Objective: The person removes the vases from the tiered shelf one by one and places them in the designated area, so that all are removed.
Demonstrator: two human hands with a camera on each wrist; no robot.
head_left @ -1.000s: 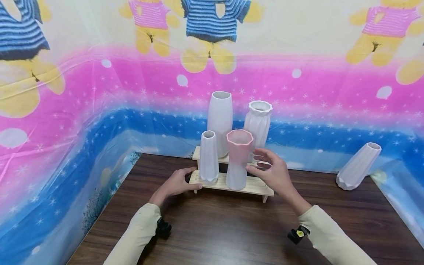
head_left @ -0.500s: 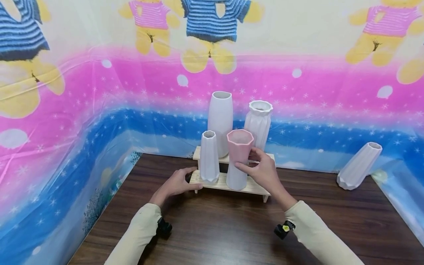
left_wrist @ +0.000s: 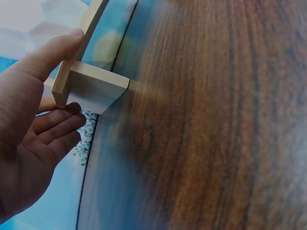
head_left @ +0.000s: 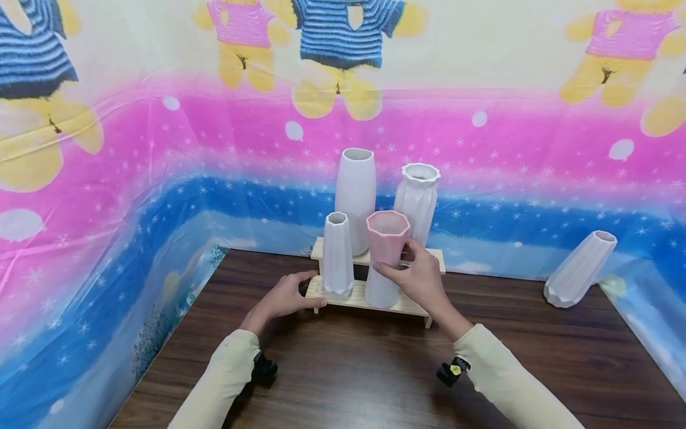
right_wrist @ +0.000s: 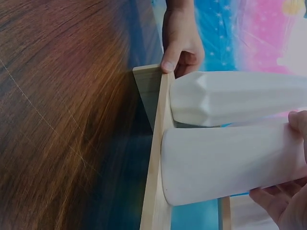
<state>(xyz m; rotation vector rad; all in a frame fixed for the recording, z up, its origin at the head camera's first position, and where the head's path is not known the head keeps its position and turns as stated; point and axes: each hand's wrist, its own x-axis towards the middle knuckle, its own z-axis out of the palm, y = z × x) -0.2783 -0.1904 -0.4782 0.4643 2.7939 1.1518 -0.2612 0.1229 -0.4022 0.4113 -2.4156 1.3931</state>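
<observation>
I see my right hand [head_left: 420, 275] wrapped around the pink vase [head_left: 384, 257], which stands on the wooden stand's [head_left: 370, 296] front step (near the desk's [head_left: 343, 369] back edge), while my left hand [head_left: 280, 300] pinches the stand's left end.

A pink-topped vase [head_left: 386, 256] fades to white below. The other vases [head_left: 356, 196] are white, the shelf [head_left: 412, 302] pale wood. The surface [head_left: 375, 369] is dark brown woodgrain.
</observation>
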